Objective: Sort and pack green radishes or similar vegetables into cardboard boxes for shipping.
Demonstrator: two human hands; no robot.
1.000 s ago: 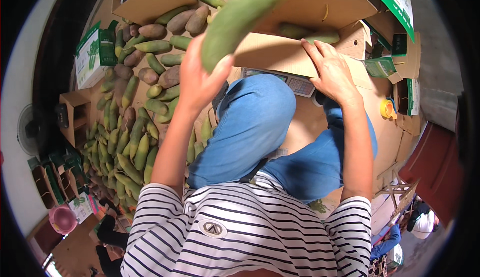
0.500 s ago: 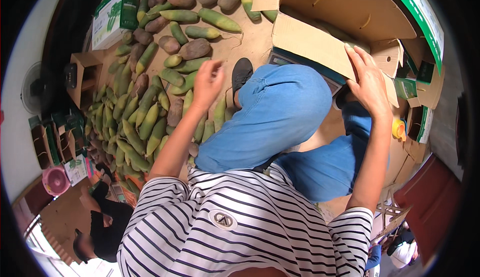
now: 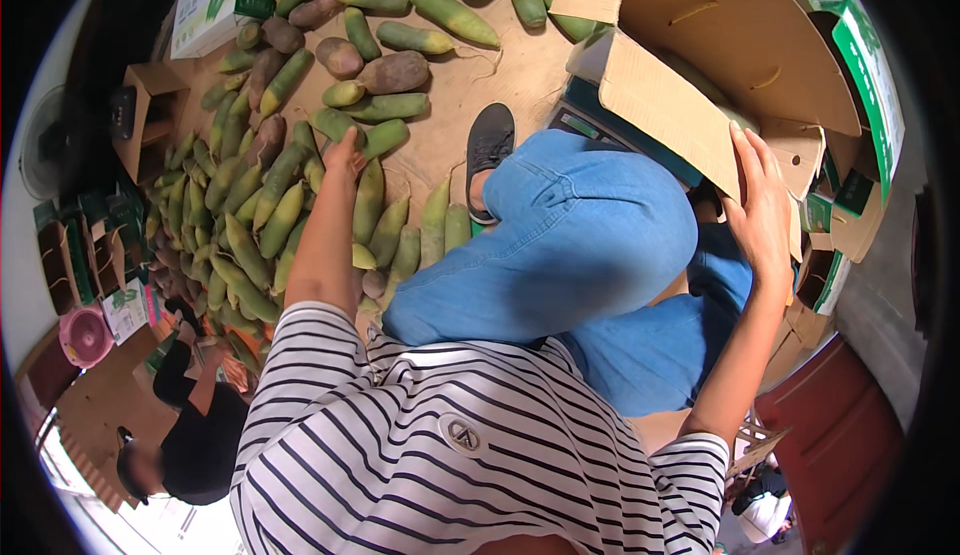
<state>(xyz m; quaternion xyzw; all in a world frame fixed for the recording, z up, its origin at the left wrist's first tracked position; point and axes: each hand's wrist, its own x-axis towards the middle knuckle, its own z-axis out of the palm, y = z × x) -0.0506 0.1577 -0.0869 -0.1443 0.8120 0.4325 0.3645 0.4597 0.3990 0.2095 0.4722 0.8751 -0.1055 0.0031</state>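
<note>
I am crouching on a floor (image 3: 470, 85) spread with long green and brown fruits, my left hand (image 3: 343, 155) reaching down into the pile (image 3: 265, 210) at my left knee. Its fingers are lying on a green fruit (image 3: 330, 125) at the near edge of the heap; I cannot tell whether they are closing on it or only touching. My right hand (image 3: 762, 217) is resting with flat, spread fingers against the flap of an open cardboard box (image 3: 700, 75) standing just beside my right knee, holding nothing. More fruits are lying inside the box. Another person in black (image 3: 195, 425) is sitting low at the left, near a pink basin (image 3: 84, 336).
</note>
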